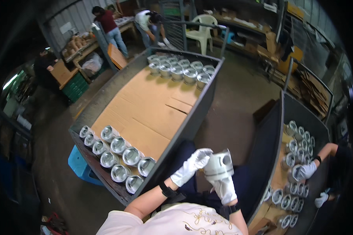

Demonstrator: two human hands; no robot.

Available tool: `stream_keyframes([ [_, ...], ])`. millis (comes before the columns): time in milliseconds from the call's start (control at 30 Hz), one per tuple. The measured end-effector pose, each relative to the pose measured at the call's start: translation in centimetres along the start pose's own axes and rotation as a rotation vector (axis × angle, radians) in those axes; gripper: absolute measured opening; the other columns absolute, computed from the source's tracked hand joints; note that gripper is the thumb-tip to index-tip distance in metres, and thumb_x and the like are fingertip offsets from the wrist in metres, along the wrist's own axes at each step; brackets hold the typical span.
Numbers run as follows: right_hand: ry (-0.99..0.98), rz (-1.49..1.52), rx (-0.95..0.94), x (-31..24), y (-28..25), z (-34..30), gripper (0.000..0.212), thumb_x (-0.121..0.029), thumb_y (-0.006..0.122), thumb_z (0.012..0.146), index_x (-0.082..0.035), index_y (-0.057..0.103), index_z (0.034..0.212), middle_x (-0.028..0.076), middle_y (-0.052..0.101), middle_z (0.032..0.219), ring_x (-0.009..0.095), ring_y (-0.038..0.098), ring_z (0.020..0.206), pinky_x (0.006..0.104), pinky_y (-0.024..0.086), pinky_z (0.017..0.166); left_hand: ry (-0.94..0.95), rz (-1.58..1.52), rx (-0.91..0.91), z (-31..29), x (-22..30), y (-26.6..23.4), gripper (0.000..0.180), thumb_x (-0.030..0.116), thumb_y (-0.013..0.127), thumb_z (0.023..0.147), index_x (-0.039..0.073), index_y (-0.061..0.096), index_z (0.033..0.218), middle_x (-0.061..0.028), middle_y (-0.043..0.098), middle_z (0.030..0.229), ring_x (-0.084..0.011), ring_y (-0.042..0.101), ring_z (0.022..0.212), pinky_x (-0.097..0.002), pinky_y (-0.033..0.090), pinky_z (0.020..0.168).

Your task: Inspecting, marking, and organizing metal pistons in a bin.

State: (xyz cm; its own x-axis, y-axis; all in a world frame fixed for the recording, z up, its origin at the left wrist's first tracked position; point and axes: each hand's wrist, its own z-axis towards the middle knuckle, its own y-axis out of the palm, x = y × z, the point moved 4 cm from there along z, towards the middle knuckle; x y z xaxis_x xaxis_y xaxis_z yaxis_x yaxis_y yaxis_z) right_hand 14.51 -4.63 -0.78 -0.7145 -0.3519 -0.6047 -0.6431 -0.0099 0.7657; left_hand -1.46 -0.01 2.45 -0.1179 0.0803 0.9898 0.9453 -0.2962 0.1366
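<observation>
A silvery metal piston (pixel 219 169) is held tilted in front of my body, with a round pin hole in its side. My right hand (pixel 224 190), in a white glove, grips it from below. Beside its upper left edge is my gloved left hand (pixel 193 166), fingers curled together. Whether these fingers touch the piston or hold something small is hidden. To my left, a dark metal cart (pixel 100 181) lined with cardboard carries several pistons (pixel 132 156) in its near corner and more pistons (pixel 177 72) at its far end.
At right, a second cart (pixel 277 156) holds several pistons (pixel 285 201); a co-worker's gloved hand (pixel 305 171) is on one there. A blue stool (pixel 81 166) stands by the left cart. Farther off are a white chair (pixel 202 31), a workbench (pixel 84 49) and other people.
</observation>
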Motion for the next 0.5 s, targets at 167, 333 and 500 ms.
stream_keyframes([
  [167,-0.117,-0.187,0.146,-1.9,0.6,1.8,0.03,-0.016,0.063,0.091,-0.005,0.055,0.117,0.005,0.064,0.099,0.011,0.061,0.07,0.0218,0.045,0.047,-0.12,-0.413,0.115,-1.1,-1.0,-0.3,0.061,0.018,0.061,0.092,-0.001,0.031,0.142,-0.0128,0.045,0.139,-0.0193,0.038,0.133,-0.0354,0.031,0.111],
  [333,-0.223,-0.458,0.193,-4.4,0.7,1.5,0.062,0.001,0.064,0.085,-0.007,0.041,0.142,0.006,0.05,0.136,0.018,0.051,0.121,0.0332,0.047,0.098,-0.182,-0.756,-0.105,-0.7,1.2,1.5,0.049,0.015,0.058,0.092,0.003,0.04,0.137,-0.0109,0.051,0.133,-0.0217,0.049,0.123,-0.0367,0.035,0.107],
  [500,-0.349,-0.639,0.194,-4.6,2.0,-0.4,0.071,0.012,0.063,0.078,-0.008,0.042,0.143,0.008,0.057,0.131,0.015,0.056,0.117,0.0278,0.046,0.098,-0.317,-1.062,-0.025,-0.6,-4.2,0.8,0.032,0.015,0.054,0.091,0.002,0.056,0.12,-0.0123,0.059,0.124,-0.0241,0.054,0.119,-0.0407,0.04,0.105],
])
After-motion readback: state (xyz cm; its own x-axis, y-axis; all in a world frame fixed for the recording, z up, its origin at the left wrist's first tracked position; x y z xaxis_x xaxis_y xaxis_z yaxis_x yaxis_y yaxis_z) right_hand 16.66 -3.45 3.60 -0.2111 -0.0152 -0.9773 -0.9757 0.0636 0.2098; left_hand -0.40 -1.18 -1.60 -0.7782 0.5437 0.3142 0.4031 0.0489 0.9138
